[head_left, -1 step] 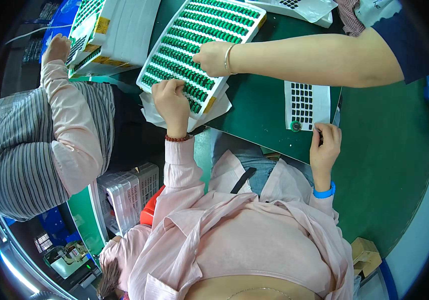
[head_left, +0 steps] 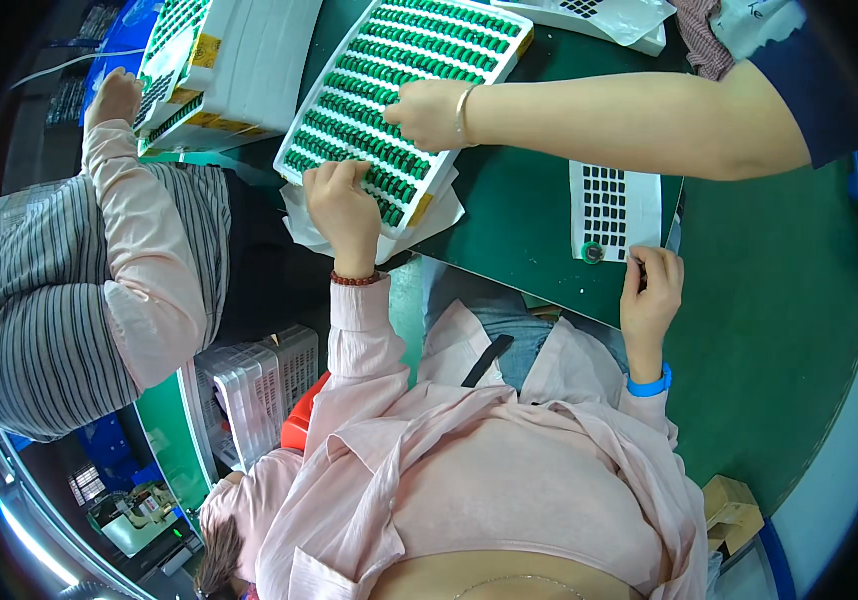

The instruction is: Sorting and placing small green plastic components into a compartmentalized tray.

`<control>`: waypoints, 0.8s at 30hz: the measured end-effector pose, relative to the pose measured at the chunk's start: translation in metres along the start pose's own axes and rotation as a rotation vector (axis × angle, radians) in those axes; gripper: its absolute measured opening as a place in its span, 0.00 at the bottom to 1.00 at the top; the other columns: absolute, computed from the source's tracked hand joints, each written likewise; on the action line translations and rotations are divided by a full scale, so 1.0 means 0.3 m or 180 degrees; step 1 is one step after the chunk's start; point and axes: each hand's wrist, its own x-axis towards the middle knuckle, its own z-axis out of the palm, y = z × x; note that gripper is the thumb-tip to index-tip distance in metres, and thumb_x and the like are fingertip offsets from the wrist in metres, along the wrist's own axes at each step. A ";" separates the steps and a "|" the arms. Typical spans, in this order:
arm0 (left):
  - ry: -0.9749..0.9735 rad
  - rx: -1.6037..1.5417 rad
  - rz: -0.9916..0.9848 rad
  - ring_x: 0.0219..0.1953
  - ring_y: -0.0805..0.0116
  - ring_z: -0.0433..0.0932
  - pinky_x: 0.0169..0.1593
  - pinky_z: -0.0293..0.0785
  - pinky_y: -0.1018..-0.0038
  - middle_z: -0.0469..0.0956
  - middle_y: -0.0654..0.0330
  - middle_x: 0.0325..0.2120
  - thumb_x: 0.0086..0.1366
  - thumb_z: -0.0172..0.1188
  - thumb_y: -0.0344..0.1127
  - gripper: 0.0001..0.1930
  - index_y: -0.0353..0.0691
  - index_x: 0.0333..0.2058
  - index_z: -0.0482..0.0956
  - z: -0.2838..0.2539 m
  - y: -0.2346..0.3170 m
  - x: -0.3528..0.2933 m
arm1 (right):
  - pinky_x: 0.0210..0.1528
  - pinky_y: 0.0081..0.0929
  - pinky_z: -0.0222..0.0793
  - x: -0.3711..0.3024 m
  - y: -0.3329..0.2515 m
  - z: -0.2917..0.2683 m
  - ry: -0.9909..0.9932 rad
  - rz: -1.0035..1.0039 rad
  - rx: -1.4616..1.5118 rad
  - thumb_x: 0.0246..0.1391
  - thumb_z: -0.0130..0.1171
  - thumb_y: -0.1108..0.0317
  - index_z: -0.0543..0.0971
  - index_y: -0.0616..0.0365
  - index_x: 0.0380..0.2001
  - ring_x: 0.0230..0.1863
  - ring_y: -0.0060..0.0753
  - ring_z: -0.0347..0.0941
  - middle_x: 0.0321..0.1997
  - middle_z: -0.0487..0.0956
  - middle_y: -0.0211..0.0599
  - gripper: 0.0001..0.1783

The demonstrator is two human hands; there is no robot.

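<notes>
My left hand (head_left: 346,215) is at the near edge of a white tray (head_left: 286,150) filled with rows of small green round parts (head_left: 404,110). Its fingers are bent together over the parts; whatever they grip is hidden. To the right lies a white sheet (head_left: 643,212) with rows of black, roughly square stickers (head_left: 604,190). A single green round part with a dark top (head_left: 591,253) sits at the sheet's near end. Beside that end, my right hand (head_left: 652,290) has thumb and fingers pinched together, with something dark and unclear between them.
Another person's forearm (head_left: 609,115) reaches in from the right, its hand over the tray. Stacked white trays (head_left: 249,70) stand at left, beside a second person in a striped apron (head_left: 49,310). The green table (head_left: 519,220) ends just before me. Plastic baskets (head_left: 259,385) stand lower left.
The other person's forearm over the table has shifted very slightly. My two hands show no visible movement.
</notes>
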 end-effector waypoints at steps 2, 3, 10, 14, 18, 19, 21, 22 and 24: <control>-0.0069 -0.0005 0.0128 0.36 0.57 0.72 0.42 0.71 0.65 0.76 0.60 0.25 0.48 0.59 0.20 0.11 0.42 0.28 0.85 0.005 0.014 0.003 | 0.41 0.39 0.69 -0.004 0.005 -0.014 0.0013 0.0067 -0.0008 0.50 0.60 0.80 0.79 0.60 0.34 0.39 0.47 0.71 0.35 0.75 0.40 0.07; -0.0109 0.0032 0.0169 0.36 0.57 0.72 0.42 0.71 0.65 0.76 0.60 0.25 0.47 0.58 0.19 0.14 0.43 0.29 0.87 -0.002 0.029 0.006 | 0.41 0.39 0.69 -0.003 0.011 -0.016 0.0025 0.0035 -0.0039 0.50 0.60 0.80 0.79 0.60 0.34 0.38 0.46 0.71 0.35 0.75 0.40 0.07; -0.0239 -0.0128 0.0028 0.39 0.54 0.72 0.43 0.71 0.63 0.76 0.59 0.30 0.50 0.60 0.21 0.14 0.43 0.35 0.85 -0.015 0.006 -0.021 | 0.40 0.36 0.70 -0.015 0.009 -0.026 0.0153 -0.0244 -0.0223 0.51 0.62 0.78 0.81 0.62 0.33 0.37 0.42 0.73 0.34 0.76 0.39 0.05; -0.0279 -0.0027 -0.0369 0.41 0.53 0.73 0.43 0.71 0.61 0.75 0.58 0.32 0.52 0.67 0.28 0.08 0.42 0.33 0.81 0.031 -0.019 0.018 | 0.40 0.37 0.70 -0.026 0.016 -0.018 0.0206 -0.0227 -0.0232 0.50 0.63 0.78 0.82 0.62 0.32 0.37 0.43 0.73 0.33 0.76 0.40 0.05; -0.0427 0.0376 -0.0024 0.39 0.54 0.75 0.40 0.72 0.60 0.77 0.59 0.32 0.52 0.70 0.32 0.07 0.44 0.28 0.80 0.051 -0.034 0.053 | 0.40 0.39 0.70 -0.020 0.019 0.003 0.0200 -0.0158 -0.0189 0.47 0.65 0.79 0.82 0.60 0.30 0.37 0.45 0.73 0.32 0.76 0.39 0.05; -0.0435 0.0553 -0.0062 0.39 0.54 0.75 0.39 0.73 0.59 0.77 0.60 0.31 0.52 0.70 0.33 0.07 0.45 0.28 0.80 0.036 -0.036 0.049 | 0.39 0.38 0.70 -0.016 0.010 0.009 0.0259 -0.0146 -0.0037 0.47 0.65 0.79 0.82 0.60 0.30 0.37 0.45 0.73 0.32 0.77 0.39 0.05; -0.0484 0.0940 -0.0223 0.40 0.55 0.76 0.38 0.73 0.59 0.78 0.62 0.32 0.53 0.69 0.34 0.06 0.46 0.28 0.79 0.032 0.003 0.057 | 0.39 0.36 0.70 -0.013 0.013 0.008 0.0275 0.0024 0.0123 0.46 0.65 0.79 0.82 0.59 0.31 0.37 0.44 0.74 0.32 0.77 0.38 0.07; -0.0540 0.1168 -0.0360 0.40 0.56 0.76 0.38 0.73 0.59 0.78 0.62 0.32 0.54 0.68 0.35 0.06 0.46 0.28 0.79 0.047 0.029 0.060 | 0.38 0.36 0.70 -0.014 0.022 0.002 0.0319 0.0088 0.0130 0.46 0.65 0.79 0.82 0.59 0.32 0.38 0.43 0.74 0.32 0.77 0.37 0.08; -0.0581 0.1235 -0.0418 0.41 0.56 0.76 0.38 0.73 0.60 0.78 0.62 0.33 0.56 0.66 0.36 0.06 0.46 0.29 0.79 0.050 0.020 0.051 | 0.38 0.36 0.70 -0.017 0.020 0.003 0.0314 0.0049 0.0104 0.45 0.66 0.79 0.82 0.59 0.32 0.37 0.43 0.73 0.32 0.77 0.37 0.08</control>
